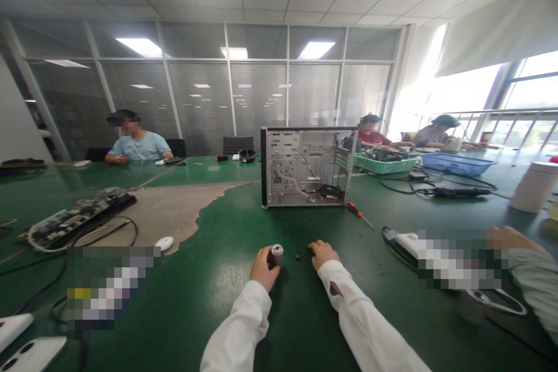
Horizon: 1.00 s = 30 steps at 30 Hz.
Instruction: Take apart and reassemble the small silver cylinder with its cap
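My left hand [263,269] is closed around a small silver-grey cylinder [277,253], whose upper end shows a dark opening. It is held just above or on the green tabletop; I cannot tell which. To the right, my right hand [323,253] is at the tabletop with its fingers apart and nothing visible in them. Between the two hands lies a tiny dark piece [297,257], apart from both. Beyond them stands an open computer case [309,168], showing its metal frame and loose cables inside. A screwdriver [360,214] with an orange-and-black handle lies at the case's right corner.
Power strips [81,218] and cables crowd the left. At right lie a black corded tool [462,192], a green basket [386,166], a blue basket [455,163] and a white cylindrical container [535,187]. A neighbour's sleeved arm [529,267] reaches in. Other people sit across the table.
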{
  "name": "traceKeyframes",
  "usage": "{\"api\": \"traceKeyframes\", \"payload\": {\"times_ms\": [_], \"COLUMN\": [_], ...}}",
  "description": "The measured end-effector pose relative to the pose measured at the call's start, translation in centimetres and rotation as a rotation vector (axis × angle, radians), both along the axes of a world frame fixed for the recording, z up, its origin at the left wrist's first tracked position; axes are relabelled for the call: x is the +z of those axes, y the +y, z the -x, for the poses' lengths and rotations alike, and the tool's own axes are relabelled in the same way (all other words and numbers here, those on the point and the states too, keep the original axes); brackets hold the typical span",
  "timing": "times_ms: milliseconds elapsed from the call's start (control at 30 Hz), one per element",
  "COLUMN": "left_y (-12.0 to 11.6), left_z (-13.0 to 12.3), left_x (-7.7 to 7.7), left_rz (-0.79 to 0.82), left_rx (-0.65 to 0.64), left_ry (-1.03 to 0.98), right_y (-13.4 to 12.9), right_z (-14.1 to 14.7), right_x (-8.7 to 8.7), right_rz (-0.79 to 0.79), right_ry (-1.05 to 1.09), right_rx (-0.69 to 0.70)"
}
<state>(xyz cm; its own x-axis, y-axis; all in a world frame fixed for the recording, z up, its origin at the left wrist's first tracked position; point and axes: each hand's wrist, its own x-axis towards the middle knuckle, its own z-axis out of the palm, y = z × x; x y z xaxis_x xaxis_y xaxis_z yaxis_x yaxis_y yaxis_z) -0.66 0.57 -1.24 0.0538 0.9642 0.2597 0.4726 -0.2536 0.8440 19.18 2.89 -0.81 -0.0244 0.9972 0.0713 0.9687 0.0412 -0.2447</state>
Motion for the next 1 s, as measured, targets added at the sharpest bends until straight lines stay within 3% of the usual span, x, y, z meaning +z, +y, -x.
{"api": "traceKeyframes", "payload": {"times_ms": [467,633,733,867,1000], "left_y": [0.4,0.6,0.5,0.4,0.3], "left_z": [0.1,0.1,0.0,-0.2,-0.3], "left_x": [-0.4,-0.5,-0.5,-0.5,-0.5], "left_rz": [0.03,0.038,0.064,0.083,0.088], "left_rx": [0.025,0.017,-0.017,-0.088,-0.114], "left_ry": [-0.113,-0.173,-0.203,-0.213,-0.221], "right_y": [-0.7,-2.5,-4.0,-5.4,-6.6], "right_z": [0.5,2.5,4.2,5.4,4.7], "right_x": [0.4,1.1,1.6,2.6,3.9], "right_rz": [-0.073,-0.321,-0.353,-0.317,-0.272], "right_ry": [0.029,0.29,0.381,0.33,0.301], "right_rx": [0.023,0.307,0.459,0.529,0.522]}}
